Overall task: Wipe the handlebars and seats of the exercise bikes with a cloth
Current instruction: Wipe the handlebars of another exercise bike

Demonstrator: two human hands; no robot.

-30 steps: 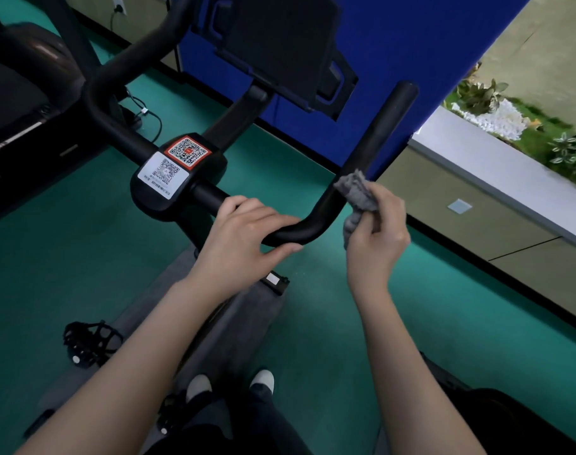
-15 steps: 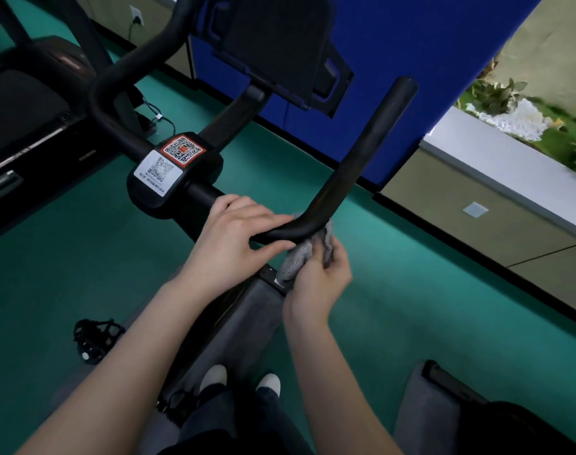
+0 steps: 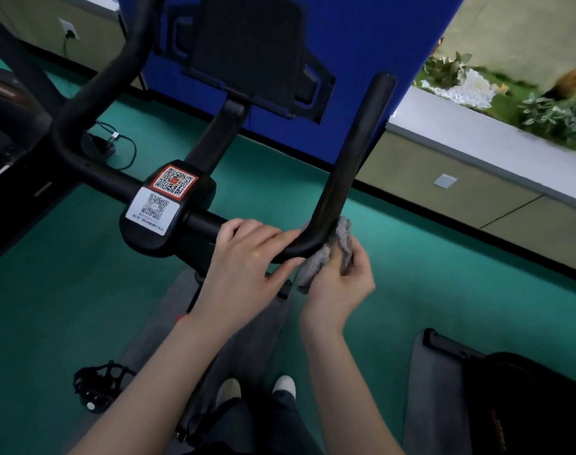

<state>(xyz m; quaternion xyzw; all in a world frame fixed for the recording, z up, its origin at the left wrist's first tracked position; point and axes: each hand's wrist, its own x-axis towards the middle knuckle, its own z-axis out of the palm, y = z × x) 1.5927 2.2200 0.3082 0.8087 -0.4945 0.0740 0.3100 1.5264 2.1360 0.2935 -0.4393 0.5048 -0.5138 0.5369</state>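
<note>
Left hand [image 3: 247,267] is wrapped over the black curved handlebar [image 3: 355,152] of the exercise bike, fingers on top and thumb underneath, right next to the bend. Right hand [image 3: 340,285] has the crumpled grey cloth [image 3: 314,266] bunched up in its fingers, pushed against the underside of that bend, just beside the left thumb. Two QR code stickers [image 3: 163,195] sit on the black centre block. Teal floor [image 3: 427,290] underneath, black caged pedal [image 3: 96,385] down at the lower left.
</note>
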